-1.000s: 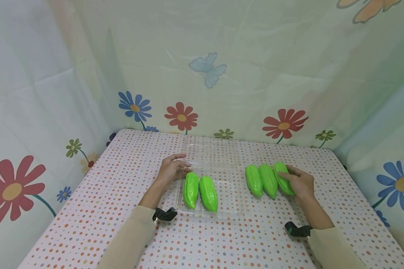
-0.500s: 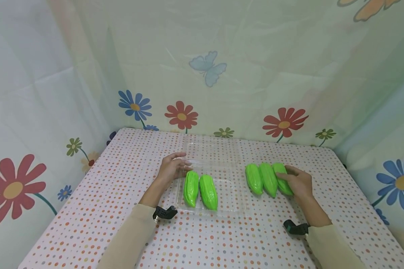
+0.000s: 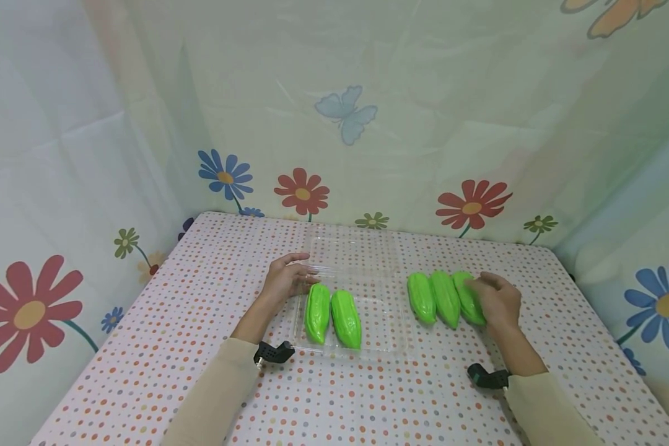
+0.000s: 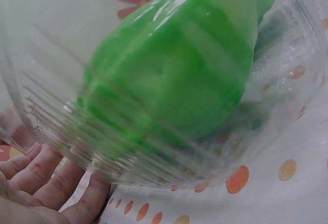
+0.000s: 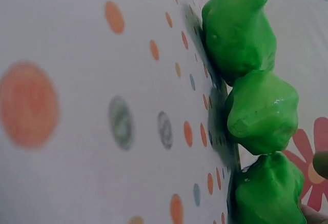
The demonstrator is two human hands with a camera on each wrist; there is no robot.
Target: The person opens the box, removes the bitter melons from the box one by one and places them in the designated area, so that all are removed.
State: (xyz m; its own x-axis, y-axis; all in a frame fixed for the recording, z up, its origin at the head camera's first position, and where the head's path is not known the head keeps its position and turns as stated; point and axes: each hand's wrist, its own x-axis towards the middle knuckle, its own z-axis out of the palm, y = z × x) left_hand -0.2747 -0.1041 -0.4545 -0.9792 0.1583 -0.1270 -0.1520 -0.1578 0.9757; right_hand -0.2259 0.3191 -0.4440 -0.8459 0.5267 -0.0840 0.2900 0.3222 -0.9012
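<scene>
A clear plastic clamshell box [image 3: 383,353] lies with its lid [image 3: 354,253] folded back. Inside its left half, a left green ridged fruit [image 3: 317,314] and a second green ridged fruit [image 3: 346,319] lie side by side. My left hand [image 3: 283,284] rests against the box's back left side; its fingers [image 4: 59,183] touch the clear wall. Right of the box, three more such fruits stand in a row: near [image 3: 421,298], middle [image 3: 445,300] and far right [image 3: 468,298]. My right hand [image 3: 498,300] is at the far right one, its thumb [image 5: 322,164] apart from it.
A white dotted cloth [image 3: 357,402] covers the table. Behind it hangs a pale curtain [image 3: 401,155] printed with flowers and butterflies, with more curtain on both sides. Each wrist carries a small black camera.
My right thumb has come off the far right fruit, and the hand has shifted slightly right. That fruit moved a little closer to its neighbours at first. The left hand stays put.
</scene>
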